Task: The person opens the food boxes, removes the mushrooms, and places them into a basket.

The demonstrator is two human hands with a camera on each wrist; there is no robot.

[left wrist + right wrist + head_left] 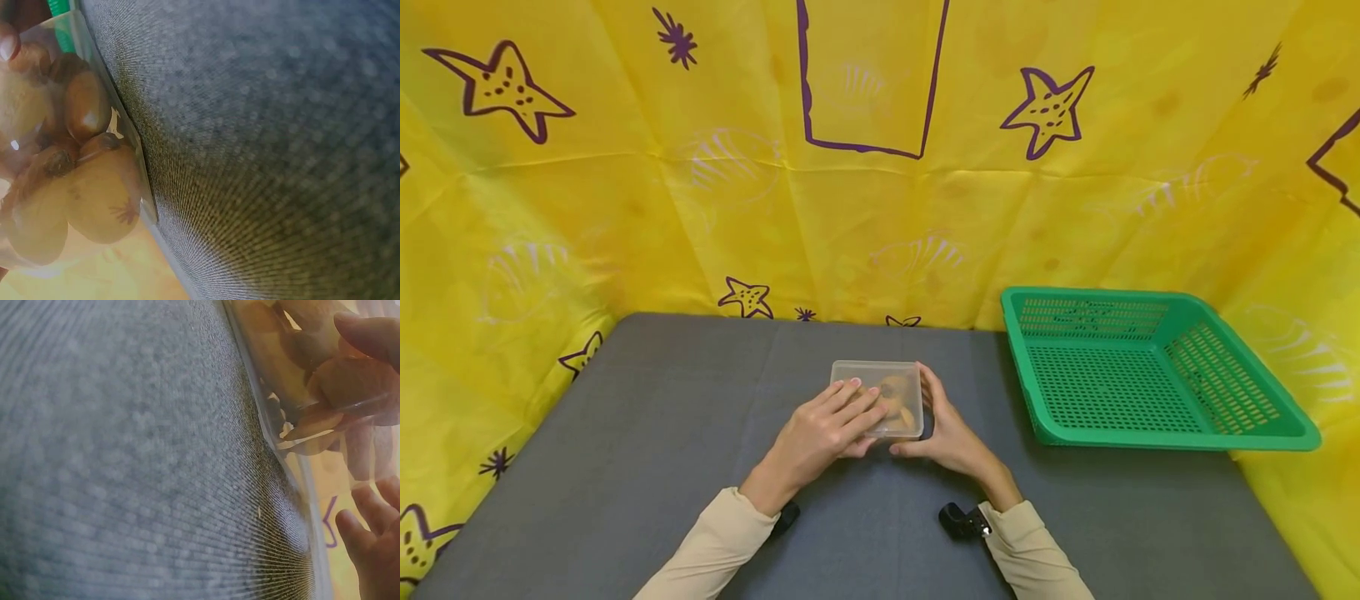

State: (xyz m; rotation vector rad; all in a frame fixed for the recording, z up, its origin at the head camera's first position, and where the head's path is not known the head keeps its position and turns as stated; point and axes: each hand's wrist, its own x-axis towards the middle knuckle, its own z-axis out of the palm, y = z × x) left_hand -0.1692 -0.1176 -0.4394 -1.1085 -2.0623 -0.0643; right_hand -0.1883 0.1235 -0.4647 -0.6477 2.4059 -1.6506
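Note:
A clear plastic lidded box [912, 417] with several brown, rounded pieces [94, 200] inside is held between both hands, close over the grey table. My left hand [827, 433] lies over the lid from the left, fingers spread across it and thumb at the near side. On the right end, my right hand [953, 437] grips the box, its fingers along the side and its thumb by the near wall. The right wrist view shows the left thumb [372, 337] against the near wall, with right fingers [372, 515] at the lower right. What the pieces are, I cannot tell.
A green plastic basket [1026, 375] with slotted walls stands to the right on the grey table [647, 442]. Behind and at both sides hangs a yellow cloth [880, 217] printed with starfish and fish. Dark wrist devices [958, 521] show at both cuffs.

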